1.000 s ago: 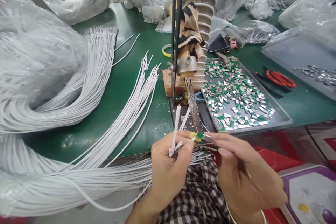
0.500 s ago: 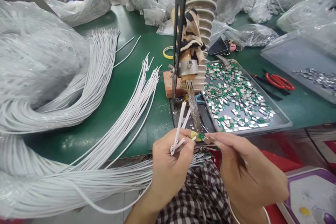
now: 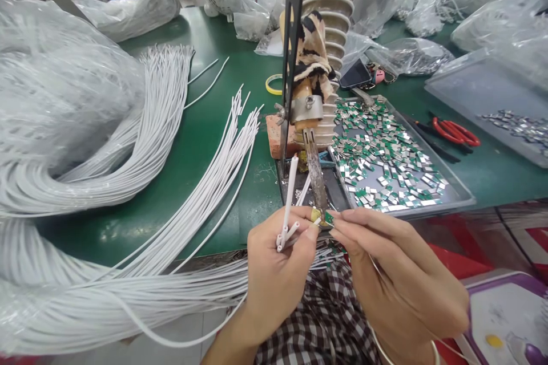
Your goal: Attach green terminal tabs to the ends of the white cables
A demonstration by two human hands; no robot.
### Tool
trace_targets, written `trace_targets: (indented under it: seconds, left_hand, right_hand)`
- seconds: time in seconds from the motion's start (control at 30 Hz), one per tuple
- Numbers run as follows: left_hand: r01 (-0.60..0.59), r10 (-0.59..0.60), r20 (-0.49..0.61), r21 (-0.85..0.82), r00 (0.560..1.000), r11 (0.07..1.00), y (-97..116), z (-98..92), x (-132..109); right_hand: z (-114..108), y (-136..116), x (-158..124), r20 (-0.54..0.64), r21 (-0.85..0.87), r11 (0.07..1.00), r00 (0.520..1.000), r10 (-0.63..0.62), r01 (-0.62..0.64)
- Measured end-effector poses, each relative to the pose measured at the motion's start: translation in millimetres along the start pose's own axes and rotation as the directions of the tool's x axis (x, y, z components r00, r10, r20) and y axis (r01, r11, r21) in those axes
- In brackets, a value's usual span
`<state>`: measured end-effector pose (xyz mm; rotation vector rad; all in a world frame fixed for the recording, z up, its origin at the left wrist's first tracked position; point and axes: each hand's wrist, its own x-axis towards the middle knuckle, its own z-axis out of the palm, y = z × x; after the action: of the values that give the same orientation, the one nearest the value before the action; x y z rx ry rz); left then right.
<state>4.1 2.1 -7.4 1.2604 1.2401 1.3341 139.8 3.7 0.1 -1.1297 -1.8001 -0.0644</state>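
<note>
— Left hand grips thin white cables; right hand pinches a small green circuit board at the tip of the mounted metal soldering iron.
— So close to it, I fear a burn.

Two hands, two trays, one scissors.

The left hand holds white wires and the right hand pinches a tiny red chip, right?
Not quite: the head view shows the chip is green, not red. The left hand holds white wires, the right hand pinches the chip.
</note>
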Motion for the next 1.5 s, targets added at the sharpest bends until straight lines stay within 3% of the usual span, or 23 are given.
trace_targets:
  seconds: [0.23,0.33,0.43,0.6,0.7,0.87,0.97,1.27,1.5]
  left_hand:
    - [-0.025,0.025,0.009,0.009,1.0,1.0,-5,-3.1,-4]
    - [-0.034,0.032,0.049,0.051,0.998,0.998,-5,-3.9,-3]
    - [-0.014,0.001,0.134,0.091,0.991,0.996,-5,-5.1,-1]
    - [0.073,-0.072,0.179,0.0,0.981,0.997,-5,-6.3,3]
    - [0.093,-0.085,0.124,-0.06,0.989,0.994,-6,-6.1,5]
    - [0.057,-0.052,0.091,-0.059,0.995,0.997,-1,-5.5,5]
    - [0.052,-0.047,0.078,-0.065,0.996,0.997,0,-5.3,5]
    - [0.075,-0.069,0.06,-0.119,0.996,0.99,0,-5.1,5]
    - [0.116,-0.101,0.123,-0.125,0.987,0.985,0,-8.7,2]
  right_hand:
    - [-2,2,-11,0.044,0.294,0.943,0.988,0.15,-0.156]
    - [-1,4,-10,0.135,0.24,0.925,0.954,0.268,-0.293]
    - [1,6,-6,0.22,0.158,0.921,0.922,0.318,-0.355]
    - [6,8,-10,0.246,0.239,0.907,0.926,0.288,-0.346]
    - [8,7,-17,0.107,0.206,0.918,0.94,0.323,-0.339]
    - [10,6,-16,-0.066,0.118,0.986,0.989,0.129,-0.12]
    - [11,5,-12,-0.114,0.091,0.992,0.988,0.101,-0.091]
    - [11,2,-8,-0.12,0.061,0.995,0.989,0.085,-0.079]
    - [8,4,-15,-0.088,0.162,0.983,0.991,0.103,-0.088]
